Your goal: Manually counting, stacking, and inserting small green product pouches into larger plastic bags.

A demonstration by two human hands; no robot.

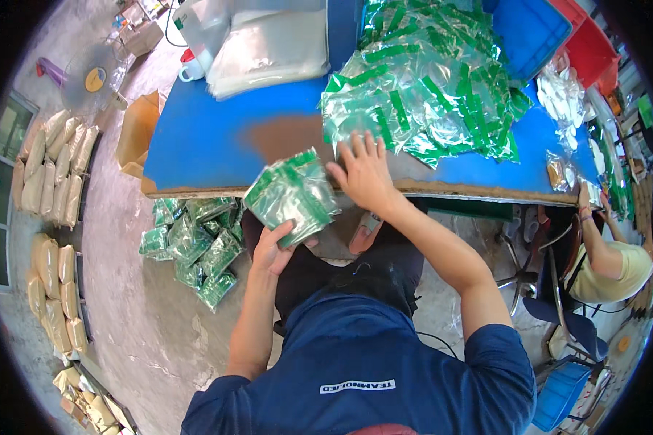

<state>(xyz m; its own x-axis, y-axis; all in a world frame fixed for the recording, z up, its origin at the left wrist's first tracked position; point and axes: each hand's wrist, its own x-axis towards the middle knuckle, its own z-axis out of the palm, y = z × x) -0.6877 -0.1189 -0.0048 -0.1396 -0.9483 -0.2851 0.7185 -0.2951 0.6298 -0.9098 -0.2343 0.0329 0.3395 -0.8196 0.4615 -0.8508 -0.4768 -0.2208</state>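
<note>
My left hand (pixel 272 248) grips a stack of green-and-clear plastic packets (pixel 294 194) from below, held over my lap at the table's front edge. Fingers spread, my right hand (pixel 368 174) reaches over the near edge of the blue tabletop (pixel 210 130). Its fingertips lie at the lower left corner of a broad pile of similar green-striped clear packets (pixel 435 94); whether they touch the packets I cannot tell. No object shows in that hand.
Clear plastic bags (pixel 276 54) are stacked at the back left, beside a white mug (pixel 191 70). Blue (pixel 540 32) and red bins (pixel 591 54) stand back right. Bundled packets (pixel 199 243) lie on the floor, left. Another person (pixel 606 268) sits at the right.
</note>
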